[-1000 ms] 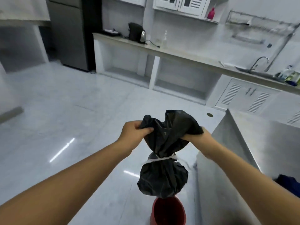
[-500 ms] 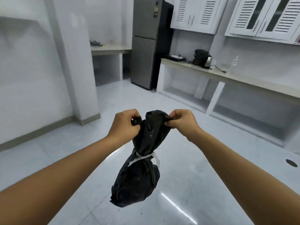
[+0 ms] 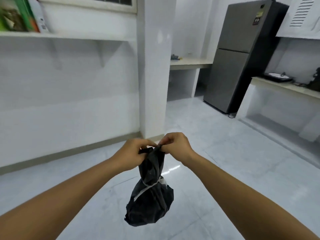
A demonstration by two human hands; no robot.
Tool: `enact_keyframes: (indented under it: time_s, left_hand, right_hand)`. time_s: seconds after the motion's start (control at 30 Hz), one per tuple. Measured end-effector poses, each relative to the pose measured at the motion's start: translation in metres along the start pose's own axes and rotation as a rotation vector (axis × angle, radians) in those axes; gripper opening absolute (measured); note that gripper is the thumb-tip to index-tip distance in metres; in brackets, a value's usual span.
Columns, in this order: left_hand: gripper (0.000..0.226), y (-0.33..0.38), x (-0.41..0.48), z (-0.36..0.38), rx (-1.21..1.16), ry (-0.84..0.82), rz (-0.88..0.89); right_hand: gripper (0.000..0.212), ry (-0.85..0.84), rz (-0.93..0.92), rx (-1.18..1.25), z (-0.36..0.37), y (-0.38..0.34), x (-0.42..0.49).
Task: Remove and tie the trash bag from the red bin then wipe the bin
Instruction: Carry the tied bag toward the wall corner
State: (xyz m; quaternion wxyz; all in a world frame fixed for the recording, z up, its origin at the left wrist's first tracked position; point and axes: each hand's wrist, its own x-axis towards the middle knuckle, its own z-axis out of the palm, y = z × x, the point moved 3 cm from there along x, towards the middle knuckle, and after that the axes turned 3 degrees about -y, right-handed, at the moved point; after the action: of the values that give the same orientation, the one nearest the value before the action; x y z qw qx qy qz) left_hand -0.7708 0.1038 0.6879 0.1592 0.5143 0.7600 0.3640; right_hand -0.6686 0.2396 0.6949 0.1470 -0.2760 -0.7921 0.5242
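One glossy pale floor (image 3: 225,153) runs across the whole lower view. White pillar (image 3: 154,66) stands mid-frame and serves as the reference.

Left of the pillar: long white wall, with a white shelf (image 3: 65,36) fixed high on it and ending at the pillar. Green and white boxes (image 3: 17,14) stand at the shelf's far end from the pillar; they are blurred and the print is unreadable.

Right of the pillar: low counter (image 3: 188,62) set back in a recess, with a few small items on it too small to name. Farther right of the pillar, tall grey fridge (image 3: 239,54), two doors, upright. Beyond that again, a second counter (image 3: 284,87) carrying dark objects, indistinct.

In front of the pillar, toward the camera: black trash bag (image 3: 150,205) hangs in the air above the floor, touching nothing but the hands. Lower part bulges; neck is cinched by a white tie (image 3: 150,183) wrapped around it.

Hands meet at the top of the bag, just in front of the pillar's base. Left hand (image 3: 131,153): fingers curled, pinching the bunched black plastic at the top. Right hand (image 3: 176,146): thumb and fingertips pinching the same top edge from the other side. Hands are nearly touching each other.
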Motion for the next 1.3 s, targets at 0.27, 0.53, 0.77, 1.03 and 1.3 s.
enact_keyframes:
  time_s: [0.27,0.53,0.77,1.03,1.3]
  left_hand:
    - [0.024,-0.112,0.126,-0.090,-0.062,0.217,-0.149]
    - [0.026,-0.203,0.256,-0.163,-0.039,0.135,-0.157]
    - [0.025,-0.294,0.370,-0.184,0.123,0.054,-0.147]
    - [0.034,-0.412,0.534,-0.179,0.054,-0.022,-0.303]
    - [0.019,-0.536,0.657,-0.157,0.108,0.020,-0.451]
  right_hand:
    - [0.018,0.043,-0.018,-0.041,0.053,-0.036,0.184]
    - [0.018,0.107,0.024,-0.051,0.092,-0.058,0.346]
    - [0.021,0.090,0.007,-0.102,0.131,-0.046,0.490]
    - [0.012,0.054,0.087,-0.044,0.159,0.002,0.676]
    - [0.015,0.125,0.258,0.176,0.163,0.097,0.802]
